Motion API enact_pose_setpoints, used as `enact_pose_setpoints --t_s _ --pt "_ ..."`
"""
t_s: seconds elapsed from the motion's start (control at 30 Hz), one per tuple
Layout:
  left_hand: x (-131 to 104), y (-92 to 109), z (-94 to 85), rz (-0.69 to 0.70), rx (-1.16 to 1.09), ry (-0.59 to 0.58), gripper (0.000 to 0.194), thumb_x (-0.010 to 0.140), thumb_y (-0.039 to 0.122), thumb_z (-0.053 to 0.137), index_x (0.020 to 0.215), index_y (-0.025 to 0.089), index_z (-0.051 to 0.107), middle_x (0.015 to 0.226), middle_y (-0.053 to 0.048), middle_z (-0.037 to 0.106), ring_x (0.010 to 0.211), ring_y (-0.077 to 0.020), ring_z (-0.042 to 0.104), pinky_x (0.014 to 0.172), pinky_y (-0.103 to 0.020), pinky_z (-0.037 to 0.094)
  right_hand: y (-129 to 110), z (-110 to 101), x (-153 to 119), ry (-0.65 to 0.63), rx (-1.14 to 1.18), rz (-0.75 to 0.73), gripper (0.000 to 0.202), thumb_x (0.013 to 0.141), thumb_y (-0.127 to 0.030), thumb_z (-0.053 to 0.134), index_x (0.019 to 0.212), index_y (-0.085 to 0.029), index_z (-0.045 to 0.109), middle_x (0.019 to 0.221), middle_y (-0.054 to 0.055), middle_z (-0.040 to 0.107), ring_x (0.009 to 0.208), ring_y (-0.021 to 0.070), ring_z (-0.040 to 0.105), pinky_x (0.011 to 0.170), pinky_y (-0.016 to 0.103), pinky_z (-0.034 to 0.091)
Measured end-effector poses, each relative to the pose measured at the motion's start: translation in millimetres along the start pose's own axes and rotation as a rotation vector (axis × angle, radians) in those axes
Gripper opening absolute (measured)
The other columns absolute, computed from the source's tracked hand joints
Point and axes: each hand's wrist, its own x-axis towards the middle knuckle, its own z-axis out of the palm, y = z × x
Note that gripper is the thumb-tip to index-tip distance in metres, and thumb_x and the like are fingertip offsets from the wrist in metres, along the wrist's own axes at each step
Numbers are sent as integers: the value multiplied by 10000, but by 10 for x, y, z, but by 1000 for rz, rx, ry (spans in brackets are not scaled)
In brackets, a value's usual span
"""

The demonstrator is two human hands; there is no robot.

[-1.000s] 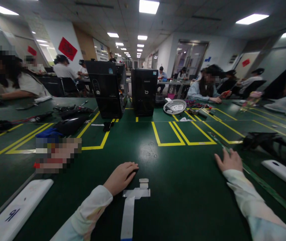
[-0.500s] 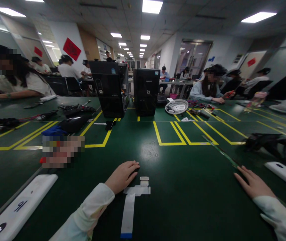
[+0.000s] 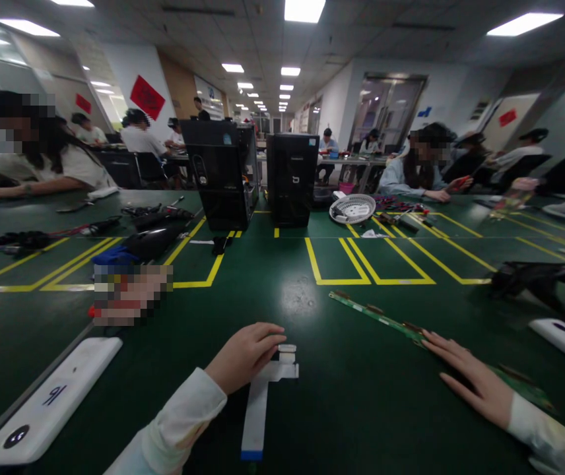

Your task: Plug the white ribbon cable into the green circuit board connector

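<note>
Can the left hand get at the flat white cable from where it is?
Likely yes: the left hand is right by the far end of the flat white cable, partly covering it in this view, and no other object lies on it.

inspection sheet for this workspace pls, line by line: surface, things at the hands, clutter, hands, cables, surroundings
Surface: green table marked with yellow tape.
Things at the hands: white flat ribbon with a blue end; long green circuit strip.
Clutter: two black computer towers; white round basket with things inside.
Hands: left hand partly covers the ribbon's far end, grip unclear; right hand lies over the strip, fingers extended.
Cables: dark tangled leads, table's left.
Surroundings: seated people; ceiling lights on.
</note>
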Motion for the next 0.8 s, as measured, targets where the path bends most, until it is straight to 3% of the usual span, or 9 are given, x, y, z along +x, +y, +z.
enact_pose_setpoints --t_s 0.1,0.23,0.53,0.67,0.8 --pt "-68 167 1 93 -1 -25 338 911 154 469 1233 236 529 1240 -47 597 1153 -168 541 967 -373 481 -290 65 270 -76 30 -113 523 926 -395 451 1422 -241 388 1488 101 363 1386 252 294 1127 535 247" --pt "-157 339 55 118 32 -96 406 913 217 496 1316 223 453 1328 -71 548 1215 -197 513 982 -387 481 -685 239 691 -151 77 -276 539 936 -371 435 1450 -241 338 1506 98 330 1401 239 259 1132 533 227" --pt "-188 441 126 127 52 -147 400 895 238 529 1288 212 462 1303 -62 561 1215 -208 511 979 -364 478 -1440 697 1509 -247 173 -509 573 929 -443 422 1432 -174 368 1501 136 329 1407 236 245 1141 520 200" --pt "-138 460 129 98 83 -123 373 881 240 553 1246 201 489 1289 -74 557 1218 -222 501 997 -383 461 -1650 839 1710 -255 193 -539 564 919 -442 443 1411 -170 400 1496 135 341 1406 241 246 1140 520 202" --pt "-104 480 134 39 132 -102 306 891 233 531 1196 208 520 1224 -75 582 1154 -226 541 957 -401 485 -1670 884 1742 -204 192 -524 562 936 -427 421 1429 -161 370 1507 139 317 1413 243 225 1137 504 232"
